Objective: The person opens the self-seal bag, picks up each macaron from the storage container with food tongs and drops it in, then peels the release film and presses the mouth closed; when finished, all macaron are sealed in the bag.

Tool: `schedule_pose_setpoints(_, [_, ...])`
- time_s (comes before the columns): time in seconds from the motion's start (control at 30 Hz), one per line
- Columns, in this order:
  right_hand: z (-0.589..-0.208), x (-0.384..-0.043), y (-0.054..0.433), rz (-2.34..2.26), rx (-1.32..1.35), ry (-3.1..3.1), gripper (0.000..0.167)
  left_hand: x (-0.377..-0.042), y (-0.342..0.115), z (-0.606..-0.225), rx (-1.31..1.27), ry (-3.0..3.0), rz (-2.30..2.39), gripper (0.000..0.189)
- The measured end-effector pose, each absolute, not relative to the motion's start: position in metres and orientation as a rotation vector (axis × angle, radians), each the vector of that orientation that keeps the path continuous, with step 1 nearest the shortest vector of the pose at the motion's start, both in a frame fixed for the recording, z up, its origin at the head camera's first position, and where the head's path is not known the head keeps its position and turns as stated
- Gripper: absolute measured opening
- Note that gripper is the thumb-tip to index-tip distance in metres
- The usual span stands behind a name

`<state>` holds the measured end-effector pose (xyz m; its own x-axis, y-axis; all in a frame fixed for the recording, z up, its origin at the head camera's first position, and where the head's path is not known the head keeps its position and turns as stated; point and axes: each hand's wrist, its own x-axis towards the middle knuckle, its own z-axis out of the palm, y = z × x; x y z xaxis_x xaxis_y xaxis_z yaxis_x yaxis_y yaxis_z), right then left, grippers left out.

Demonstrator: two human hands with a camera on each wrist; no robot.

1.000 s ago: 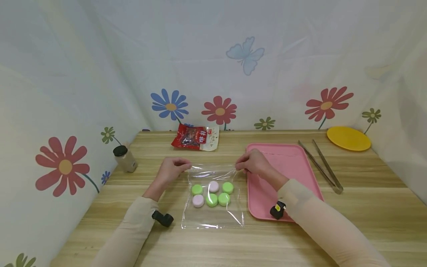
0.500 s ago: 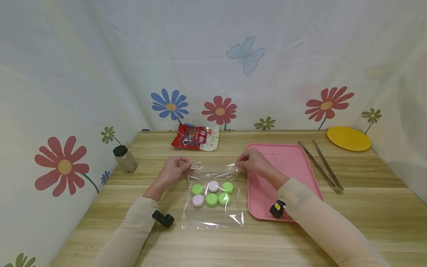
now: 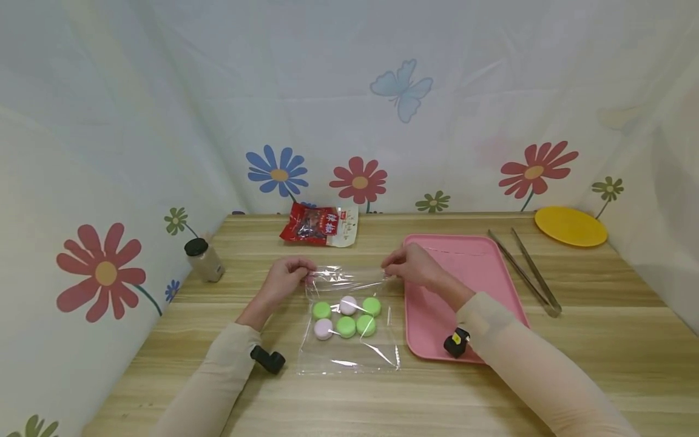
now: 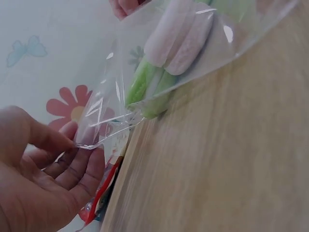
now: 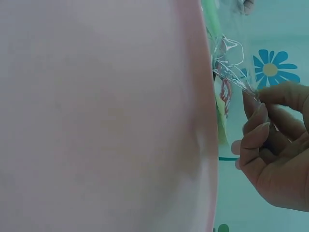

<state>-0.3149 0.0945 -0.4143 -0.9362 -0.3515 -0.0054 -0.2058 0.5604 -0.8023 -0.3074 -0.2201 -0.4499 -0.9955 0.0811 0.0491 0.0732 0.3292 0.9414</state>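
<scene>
A clear plastic bag (image 3: 349, 355) lies on the wooden table with several green and pale pink macarons (image 3: 346, 327) inside, in two rows. My left hand (image 3: 283, 280) pinches the bag's far left corner between thumb and fingers; the left wrist view shows that hand (image 4: 53, 169) with the film between its fingertips. At the far right corner my right hand (image 3: 417, 266) pinches the film too, its wrist above the pink tray. In the right wrist view the right hand (image 5: 275, 140) holds the bag's crumpled corner. The bag's far edge is raised and creased between both hands.
Right of the bag is a pink tray (image 3: 475, 273), with metal tongs (image 3: 526, 273) beside it and a yellow plate (image 3: 570, 226) at the back right. A red food packet (image 3: 319, 225) lies behind the bag. A black-lidded jar (image 3: 204, 260) stands at the left edge.
Both hands keep their pinch on the bag's far corners. The far edge has shifted slightly left with more creases, and the right hand's fingertips have moved a little left.
</scene>
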Motion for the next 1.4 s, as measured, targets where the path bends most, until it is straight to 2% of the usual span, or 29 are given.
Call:
schedule_pose_setpoints(0.47, [-0.416,-0.316,0.099,-1.328,-0.455,2.674,0.014,-0.309,-0.223,-0.449,0.078,2.556,1.767,0.019])
schedule_pose_setpoints(1.0, [-0.407,-0.311,0.108,-1.152,-0.6,2.644,0.006,-0.305,-0.219,-0.442,0.176,2.632,1.523,0.021])
schedule_pose_setpoints(1.23, [-0.399,-0.327,0.1,-0.984,-0.558,2.654,0.014,-0.322,-0.217,-0.439,0.263,2.706,1.388,0.019])
schedule_pose_setpoints(1.4, [-0.407,-0.344,0.087,-0.73,-0.614,2.716,0.008,-0.34,-0.214,-0.443,0.283,2.748,1.223,0.015])
